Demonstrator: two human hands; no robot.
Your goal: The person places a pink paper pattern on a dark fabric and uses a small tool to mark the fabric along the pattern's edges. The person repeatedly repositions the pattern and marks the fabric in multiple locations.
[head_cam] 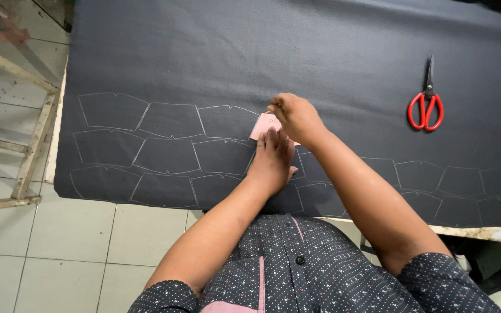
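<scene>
A dark cloth (pixel 273 52) covers the table, marked with rows of white chalk outlines (pixel 169 142). A small pink card template (pixel 262 124) lies on the cloth near the middle. My left hand (pixel 272 162) lies flat, fingers together, pressing the template down. My right hand (pixel 296 116) is closed at the template's upper right edge, fingers pinched as if around a piece of chalk, which I cannot make out. Most of the template is hidden under both hands.
Red-handled scissors (pixel 426 104) lie shut on the cloth at the right. The table's front edge (pixel 482 233) shows under the cloth. A pale metal frame (pixel 33 145) stands on the tiled floor (pixel 59 243) at the left.
</scene>
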